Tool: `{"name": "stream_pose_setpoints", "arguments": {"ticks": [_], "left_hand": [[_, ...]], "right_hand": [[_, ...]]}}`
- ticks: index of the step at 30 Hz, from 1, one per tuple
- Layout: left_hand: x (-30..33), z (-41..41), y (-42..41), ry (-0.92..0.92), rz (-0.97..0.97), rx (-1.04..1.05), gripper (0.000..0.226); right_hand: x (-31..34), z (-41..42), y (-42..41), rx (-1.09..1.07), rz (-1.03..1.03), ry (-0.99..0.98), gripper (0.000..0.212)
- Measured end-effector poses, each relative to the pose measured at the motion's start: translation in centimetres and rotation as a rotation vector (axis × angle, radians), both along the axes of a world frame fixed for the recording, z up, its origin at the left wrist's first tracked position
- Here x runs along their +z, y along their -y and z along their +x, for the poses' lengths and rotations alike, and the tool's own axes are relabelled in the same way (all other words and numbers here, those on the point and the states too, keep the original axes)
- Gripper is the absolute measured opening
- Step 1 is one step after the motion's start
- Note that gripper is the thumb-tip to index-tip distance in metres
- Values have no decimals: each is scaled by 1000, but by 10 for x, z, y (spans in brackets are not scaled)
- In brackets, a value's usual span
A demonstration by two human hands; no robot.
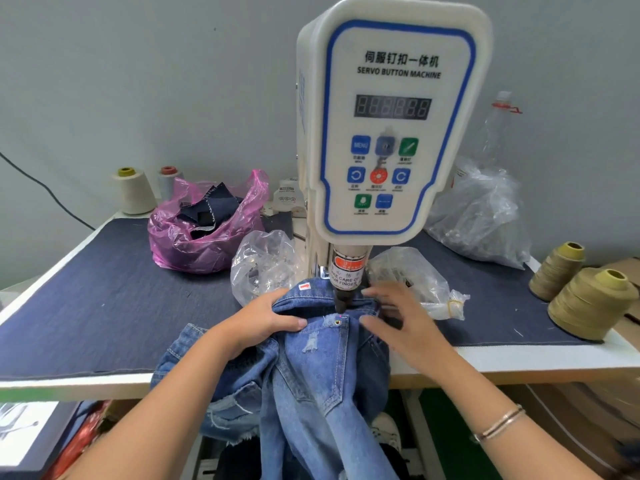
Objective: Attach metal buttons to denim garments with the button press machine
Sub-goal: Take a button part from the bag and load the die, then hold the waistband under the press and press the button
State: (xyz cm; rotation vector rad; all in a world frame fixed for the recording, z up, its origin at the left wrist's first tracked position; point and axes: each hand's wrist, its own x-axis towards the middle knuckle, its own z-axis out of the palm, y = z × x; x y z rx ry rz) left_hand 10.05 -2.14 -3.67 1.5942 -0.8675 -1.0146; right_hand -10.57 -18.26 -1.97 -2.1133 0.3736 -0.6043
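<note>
Jeans (311, 344) lie under the button machine (391, 119) at the surface (104, 299) edge. My left hand (266, 320) grips the waistband fabric; my right hand (398, 320) hovers beside it, fingers spread, slightly blurred.

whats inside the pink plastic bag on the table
The pink plastic bag stands open at the top, and dark navy fabric scraps stick out of it. Whatever lies deeper is hidden by the scraps and the crumpled plastic.
</note>
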Motion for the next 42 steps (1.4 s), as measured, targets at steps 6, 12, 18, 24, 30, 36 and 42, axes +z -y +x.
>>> {"name": "stream_pose_setpoints", "arguments": {"ticks": [6, 12, 18, 24, 30, 36, 42], "left_hand": [[1, -1, -1, -3, 1, -13, 35], [4, -5, -1, 23, -16, 27, 27], [8, -9, -2, 70, -12, 1, 28], [8, -8, -1, 61, 44, -10, 41], [12, -9, -3, 49, 73, -13, 26], [6, 1, -10, -256, 80, 170, 43], [-3, 16, -17, -558, -42, 252, 45]], "right_hand": [[34, -17, 70, -576, -608, -376, 19], [14, 23, 82, -421, -1021, -817, 30], [4, 44, 80, -473, -1135, -884, 26], [-1, 44, 77, -461, -1161, -854, 23], [-1, 44, 78, -472, -1125, -848, 25], [-2, 40, 80, -539, -860, -735, 21], [9, 19, 77, -633, -600, -476, 13]]}}
